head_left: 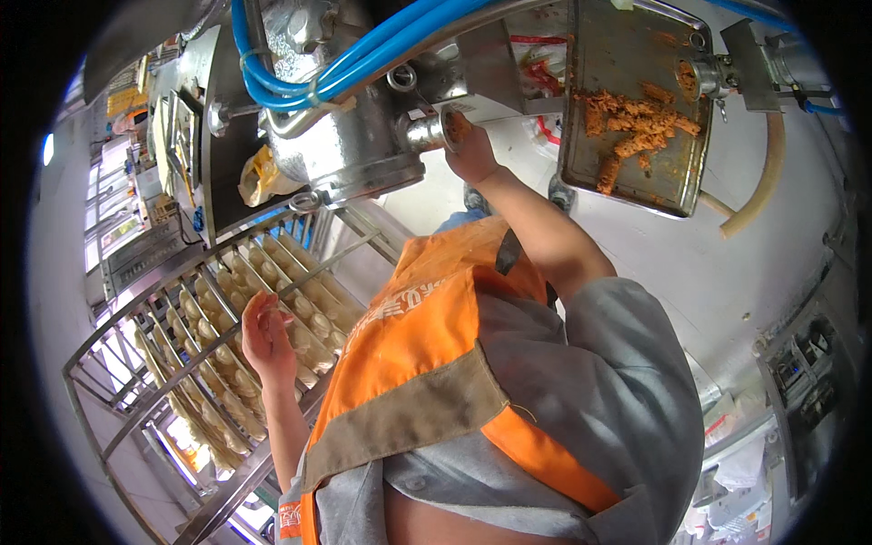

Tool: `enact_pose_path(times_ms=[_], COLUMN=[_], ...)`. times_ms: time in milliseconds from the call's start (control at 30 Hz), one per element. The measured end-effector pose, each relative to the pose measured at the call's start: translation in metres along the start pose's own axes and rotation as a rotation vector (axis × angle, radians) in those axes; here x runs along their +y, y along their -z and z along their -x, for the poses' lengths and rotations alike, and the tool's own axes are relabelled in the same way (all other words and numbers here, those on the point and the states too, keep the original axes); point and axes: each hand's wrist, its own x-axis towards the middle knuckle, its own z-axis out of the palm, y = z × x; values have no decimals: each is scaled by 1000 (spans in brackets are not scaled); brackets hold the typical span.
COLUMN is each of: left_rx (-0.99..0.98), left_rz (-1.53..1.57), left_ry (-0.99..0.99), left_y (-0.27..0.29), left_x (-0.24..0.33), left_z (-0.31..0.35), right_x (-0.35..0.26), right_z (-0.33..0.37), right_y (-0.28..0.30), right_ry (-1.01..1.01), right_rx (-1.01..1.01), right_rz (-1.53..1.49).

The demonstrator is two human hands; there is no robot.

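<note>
My right hand [474, 160] is up against the round metal outlet [427, 133] of a shiny steel machine [341, 136]. Its fingers are curled at the mouth of that outlet, where some orange-brown filling shows; what they grip is hidden. Over on the left, my left hand [268, 343] is raised, empty, with its fingers loosely bent and apart. Beside and behind it stands a metal rack [136, 420] holding trays of pale, rounded dough pieces [313, 313].
At the upper right, a metal tray [581, 163] carries crumbly orange-brown filling [640, 123], with a second metal outlet [704, 78] over its edge. Blue hoses [363, 54] cross above the machine. A yellowish plastic bag [263, 177] lies beside it. A pale curved hose [763, 186] hangs at right.
</note>
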Motion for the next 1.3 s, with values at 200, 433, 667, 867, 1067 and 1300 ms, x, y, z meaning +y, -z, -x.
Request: enact_pose_path(times_ms=[200, 433, 667, 867, 1067, 1300], left_rx=[-67, -190, -294, -328, -363, -341], left_rz=[-28, -92, -114, -121, -128, -175], left_ry=[-52, -106, -171, -167, -128, -155], left_y=[3, 1, -11, -4, -1, -1], left_x=[-17, -13, -30, -44, -54, -65], left_z=[-28, -76, -91, -88, -83, -77], right_x=[2, -4, 1, -5, 2, 10], right_z=[-9, 1, -14, -6, -16, -35], right_y=[-22, -41, -44, -55, -71, -78], right_ry=[-93, 116, 235, 159, 216, 309], right_rx=[89, 281, 370, 371, 388, 426], right_rz=[-186, -102, 116, 27, 21, 87])
